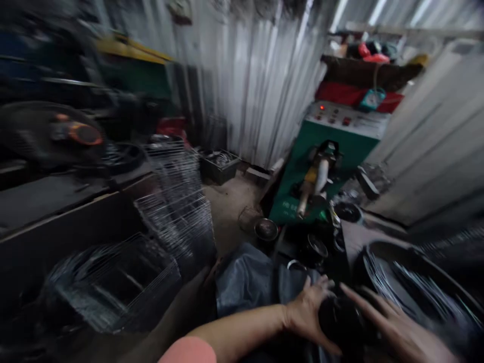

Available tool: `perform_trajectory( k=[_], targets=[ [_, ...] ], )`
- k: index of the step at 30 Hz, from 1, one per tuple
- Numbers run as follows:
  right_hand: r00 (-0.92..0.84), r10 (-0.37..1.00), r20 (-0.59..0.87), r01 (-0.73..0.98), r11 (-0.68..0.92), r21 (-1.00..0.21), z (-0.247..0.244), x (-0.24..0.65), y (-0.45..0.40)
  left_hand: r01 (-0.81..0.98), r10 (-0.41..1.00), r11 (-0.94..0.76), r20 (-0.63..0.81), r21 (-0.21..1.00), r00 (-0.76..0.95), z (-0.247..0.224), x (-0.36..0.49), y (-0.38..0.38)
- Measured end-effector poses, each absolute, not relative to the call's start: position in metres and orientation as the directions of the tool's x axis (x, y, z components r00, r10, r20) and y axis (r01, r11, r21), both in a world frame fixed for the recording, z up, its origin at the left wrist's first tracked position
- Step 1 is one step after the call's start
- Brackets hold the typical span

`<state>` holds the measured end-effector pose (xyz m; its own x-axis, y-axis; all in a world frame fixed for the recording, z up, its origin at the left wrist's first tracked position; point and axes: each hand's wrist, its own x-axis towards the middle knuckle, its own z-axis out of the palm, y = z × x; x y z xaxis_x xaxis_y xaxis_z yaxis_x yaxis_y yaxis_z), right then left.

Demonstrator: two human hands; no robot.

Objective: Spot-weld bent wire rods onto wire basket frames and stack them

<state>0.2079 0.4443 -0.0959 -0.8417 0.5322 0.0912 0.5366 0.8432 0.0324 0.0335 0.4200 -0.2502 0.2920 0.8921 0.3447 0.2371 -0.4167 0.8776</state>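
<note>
My left hand [309, 312], with a pink sleeve on its arm, grips a black round piece [342, 320] at the bottom of the view. My right hand [397, 327] comes in from the lower right, its spread fingers pressed against the far side of the same piece. Motion blur hides the piece's exact shape. Beside my right hand lies a wide dark basin [416, 282] holding coils of bright wire. Just beyond my hands stand dark round bowls [316, 249].
Stacked wire baskets [174, 212] rise to the left, beside a dark bench [56, 222]. A grey sack [244, 280] lies near my left arm. Ahead stands a green machine [321, 166] with a control panel, against corrugated metal walls [257, 75].
</note>
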Motion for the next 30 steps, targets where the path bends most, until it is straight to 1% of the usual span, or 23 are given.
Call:
perform_trajectory(
  k=[1,3,5,6,8,11,14,18,24,27,30],
  targets=[
    [-0.801,0.599,0.015,0.599,0.800,0.040,-0.084,0.200,0.435,0.252,0.892,-0.415,0.337,0.874,0.301,-0.245,0.032,0.415],
    [-0.660,0.747,-0.080,0.741,0.665,0.099,-0.064,0.183,0.420,0.259,0.894,-0.409,0.327,0.875,0.306,-0.238,0.030,0.410],
    [-0.549,0.812,-0.199,0.803,0.578,0.143,-0.051,0.170,0.416,0.232,0.899,-0.411,0.348,0.882,0.267,-0.238,0.031,0.410],
    [-0.532,0.810,-0.245,0.808,0.573,0.139,-0.047,0.166,0.416,0.207,0.899,-0.410,0.356,0.888,0.253,-0.240,0.032,0.411],
    [-0.586,0.754,-0.297,0.769,0.633,0.090,-0.039,0.164,0.418,0.172,0.898,-0.412,0.366,0.895,0.245,-0.243,0.035,0.413],
    [-0.672,0.670,-0.315,0.697,0.716,0.036,-0.027,0.171,0.418,0.176,0.889,-0.426,0.375,0.887,0.261,-0.242,0.038,0.415],
    [-0.683,0.670,-0.291,0.697,0.717,0.015,-0.016,0.186,0.419,0.179,0.869,-0.460,0.400,0.870,0.290,-0.230,0.043,0.422],
    [-0.673,0.710,-0.208,0.731,0.682,-0.038,-0.005,0.214,0.423,0.121,0.823,-0.514,0.449,0.849,0.348,-0.212,0.061,0.442],
    [-0.581,0.807,-0.102,0.814,0.573,-0.096,-0.003,0.265,0.417,0.031,0.756,-0.568,0.507,0.822,0.414,-0.203,0.108,0.466],
    [-0.532,0.846,-0.009,0.832,0.522,-0.189,-0.011,0.294,0.407,-0.024,0.738,-0.537,0.483,0.843,0.470,-0.207,0.130,0.469],
    [-0.432,0.895,0.110,0.823,0.441,-0.357,-0.027,0.324,0.392,-0.067,0.722,-0.496,0.455,0.865,0.521,-0.212,0.146,0.468]
  ],
)
